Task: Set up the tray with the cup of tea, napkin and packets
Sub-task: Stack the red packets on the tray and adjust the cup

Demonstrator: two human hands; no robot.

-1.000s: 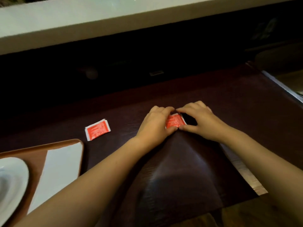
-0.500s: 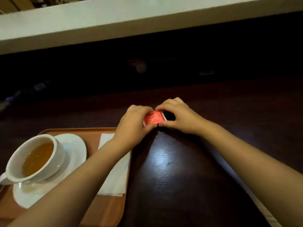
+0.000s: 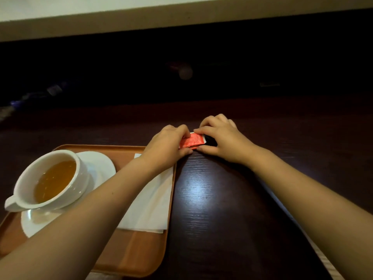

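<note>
While both forearms are stretched out over a dark wooden table, the left side of the shot is taken up by an orange-brown tray. A white cup of tea is parked on a white saucer at the tray's left end, its handle pointed toward the near-left corner, and amber tea can be seen inside, filled pretty high. Right next to the saucer, a white napkin is laid flat along the tray's right edge, partly hidden under the left forearm, which crosses over the tray.

Just past the tray's far-right corner, a red packet with a white edge is pinched from both sides. The left hand is closed on the packet's left end, fingers curled over the top edge and the thumb tucked under the near edge. The right hand is clamped on the right end the same way, fingertips on the far edge and thumb along the near one. Whether the packet is touching the tabletop or lifted a bit off it can't be told from this angle. Only one packet can be made out for sure, and nothing red is seen on the tray.

Further right, only bare dark tabletop is seen, with a pale strip running along its near-right edge.
</note>
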